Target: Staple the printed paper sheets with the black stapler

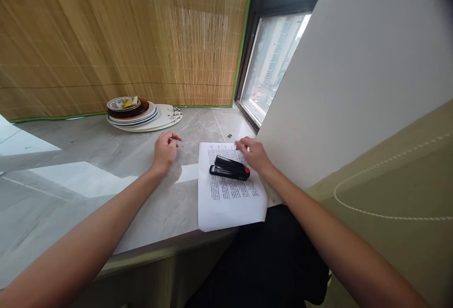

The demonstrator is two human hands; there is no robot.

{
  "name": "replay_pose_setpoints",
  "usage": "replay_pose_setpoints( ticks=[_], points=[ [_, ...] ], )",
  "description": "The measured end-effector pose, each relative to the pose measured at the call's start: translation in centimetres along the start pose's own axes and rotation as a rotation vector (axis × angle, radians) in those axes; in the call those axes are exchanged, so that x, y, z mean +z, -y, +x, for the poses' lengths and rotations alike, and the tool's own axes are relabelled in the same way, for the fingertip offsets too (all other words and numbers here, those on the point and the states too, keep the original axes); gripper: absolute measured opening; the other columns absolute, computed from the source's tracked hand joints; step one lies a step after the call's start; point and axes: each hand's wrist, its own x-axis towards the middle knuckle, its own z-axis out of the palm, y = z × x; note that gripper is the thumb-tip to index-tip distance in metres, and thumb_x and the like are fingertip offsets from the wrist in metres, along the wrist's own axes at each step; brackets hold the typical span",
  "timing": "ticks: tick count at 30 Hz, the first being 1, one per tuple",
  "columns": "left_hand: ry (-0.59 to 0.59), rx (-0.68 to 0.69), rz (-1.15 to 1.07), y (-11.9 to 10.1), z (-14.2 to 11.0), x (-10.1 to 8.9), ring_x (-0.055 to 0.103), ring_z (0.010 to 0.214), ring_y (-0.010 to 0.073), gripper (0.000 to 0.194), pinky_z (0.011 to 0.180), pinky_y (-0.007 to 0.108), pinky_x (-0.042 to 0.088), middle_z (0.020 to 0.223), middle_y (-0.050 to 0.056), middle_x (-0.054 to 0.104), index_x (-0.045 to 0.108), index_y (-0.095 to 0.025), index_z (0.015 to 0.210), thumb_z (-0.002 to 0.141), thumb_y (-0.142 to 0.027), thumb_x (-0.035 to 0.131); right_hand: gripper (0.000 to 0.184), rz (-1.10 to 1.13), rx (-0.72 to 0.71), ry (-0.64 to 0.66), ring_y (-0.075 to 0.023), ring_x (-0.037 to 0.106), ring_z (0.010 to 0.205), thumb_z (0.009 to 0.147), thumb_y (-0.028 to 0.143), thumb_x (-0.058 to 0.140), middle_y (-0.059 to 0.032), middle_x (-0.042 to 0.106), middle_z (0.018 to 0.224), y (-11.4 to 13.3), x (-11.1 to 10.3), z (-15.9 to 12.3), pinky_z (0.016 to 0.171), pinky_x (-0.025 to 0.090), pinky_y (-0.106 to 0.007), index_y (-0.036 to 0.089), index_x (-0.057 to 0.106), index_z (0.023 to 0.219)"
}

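Printed white paper (226, 211) lies on the grey counter, its near edge reaching the counter's front edge. On top of it rests a black stapler (230, 168) with a red part at its right end. My left hand (166, 149) rests on the counter left of the paper, fingers loosely bent and apart, holding nothing. At the paper's far right corner is my right hand (253, 152), fingers loosely curled with a small gap; its fingertips touch or hover over the corner, which I cannot tell. Small dark bits, perhaps staples (230, 135), lie just beyond the paper.
A stack of plates (132, 120) stands at the back of the counter (170, 213), before a bamboo blind (141, 38). A window (271, 57) and a white wall panel (347, 62) bound the right side. A beaded cord (371, 215) hangs lower right.
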Motion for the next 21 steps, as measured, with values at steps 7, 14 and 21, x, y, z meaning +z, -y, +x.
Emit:
replay_pose_setpoints(
  ticks=[7,14,21],
  points=[
    [-0.096,-0.161,-0.333,0.7,1.7,-0.9,0.046,0.057,0.0126,0.009,0.056,0.025,0.036,0.058,-0.001,0.051,0.065,-0.020,0.066,0.064,-0.021,0.057,0.021,-0.117,-0.129,0.007,-0.0258,0.061,0.107,0.101,0.040,0.061,-0.0079,0.067,0.111,-1.6,3.6,2.7,0.100,0.050,-0.043,0.024,0.073,0.095],
    [-0.091,-0.234,-0.415,0.6,2.1,-1.1,0.044,0.054,0.0100,0.008,0.052,0.023,0.033,0.059,-0.002,0.049,0.063,-0.018,0.067,0.061,-0.020,0.058,0.050,-0.526,-0.151,0.104,-0.0402,0.035,0.156,0.103,0.048,0.060,-0.0210,0.042,0.168,-2.5,6.5,3.0,0.123,0.031,-0.062,0.020,0.061,0.144],
    [-0.075,-0.230,-0.506,-0.4,2.1,-1.4,0.042,0.051,0.0093,0.009,0.049,0.021,0.032,0.056,-0.002,0.049,0.064,-0.017,0.064,0.057,-0.018,0.059,0.085,-0.616,0.039,0.323,-0.0357,0.012,0.168,0.109,0.067,0.030,-0.0223,0.012,0.180,-2.6,6.8,4.0,0.133,0.010,-0.062,0.008,0.028,0.170]
  ],
)
